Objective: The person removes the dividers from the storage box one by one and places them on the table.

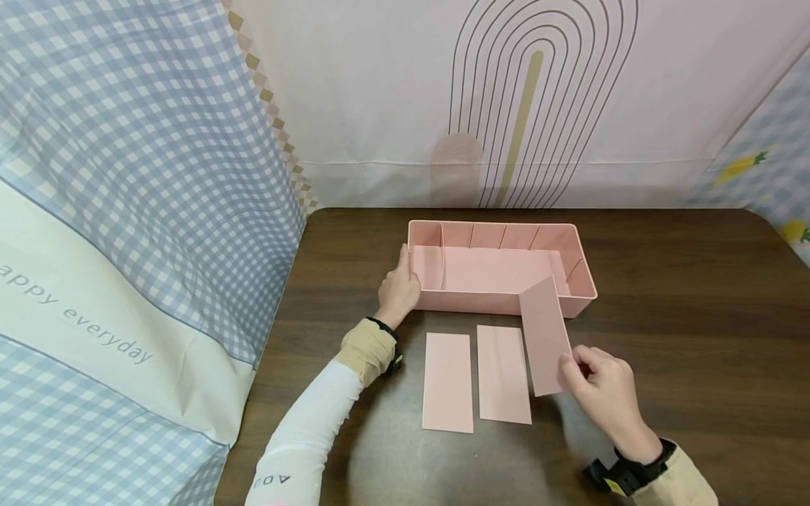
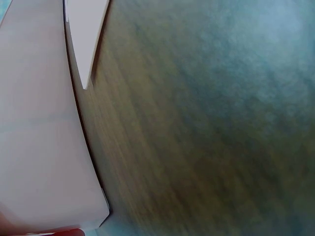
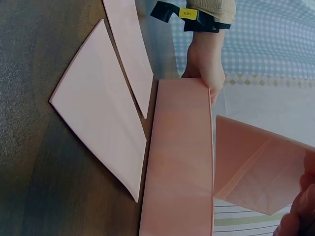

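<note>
Panel (image 1: 545, 337) in the air: a thin pink rectangle tilts at the front right of a long pink box (image 1: 468, 302), pinched near its lower corner between thumb and fingers of the right hand (image 1: 604, 390). Whether it touches the rim, I cannot tell. The left hand (image 1: 400, 289), forefinger straight, rests against the box's left end without any visible grip. The step appears to be bringing the panel to the box, where one divider (image 1: 442, 260) stands near the left end; the next move would call for clearing the rim and squaring the panel to the ridges (image 1: 503, 236), box kept steady. The box sits near the far edge of a dark wood table (image 1: 683, 316). Before it lie a left spare (image 1: 448, 383) and a right spare (image 1: 504, 374), side by side. White cloth (image 1: 380, 84) printed with arches hangs behind; blue checked cloth (image 1: 164, 119) drapes the left.
</note>
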Motion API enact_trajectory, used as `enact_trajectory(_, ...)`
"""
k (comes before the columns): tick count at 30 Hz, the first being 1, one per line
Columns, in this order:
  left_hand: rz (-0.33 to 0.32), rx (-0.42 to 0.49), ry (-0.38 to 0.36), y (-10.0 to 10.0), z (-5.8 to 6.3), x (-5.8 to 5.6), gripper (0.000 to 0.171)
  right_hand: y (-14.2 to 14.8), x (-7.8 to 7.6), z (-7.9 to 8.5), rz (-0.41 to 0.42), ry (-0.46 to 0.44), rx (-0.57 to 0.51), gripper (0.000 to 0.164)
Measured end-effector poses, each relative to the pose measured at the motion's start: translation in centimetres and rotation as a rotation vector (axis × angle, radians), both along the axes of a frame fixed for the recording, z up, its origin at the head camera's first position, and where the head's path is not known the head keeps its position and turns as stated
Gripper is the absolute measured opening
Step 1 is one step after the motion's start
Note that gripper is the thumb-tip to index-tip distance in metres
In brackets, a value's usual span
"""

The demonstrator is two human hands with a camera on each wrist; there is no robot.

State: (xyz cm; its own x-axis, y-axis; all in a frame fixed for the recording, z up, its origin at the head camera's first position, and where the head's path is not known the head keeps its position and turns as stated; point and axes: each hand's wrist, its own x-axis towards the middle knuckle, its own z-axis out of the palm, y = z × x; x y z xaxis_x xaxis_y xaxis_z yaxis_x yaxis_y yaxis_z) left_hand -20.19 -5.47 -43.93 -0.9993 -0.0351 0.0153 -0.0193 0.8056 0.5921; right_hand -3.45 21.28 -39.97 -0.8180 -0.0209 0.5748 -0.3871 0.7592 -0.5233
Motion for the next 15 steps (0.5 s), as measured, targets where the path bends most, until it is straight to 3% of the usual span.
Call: enact_trajectory(15,0.003,-0.017,-0.004,0.05,0.09,-0.04,0.056,0.48,0.10,-0.87,-0.034,-0.049,0.018,0.032)
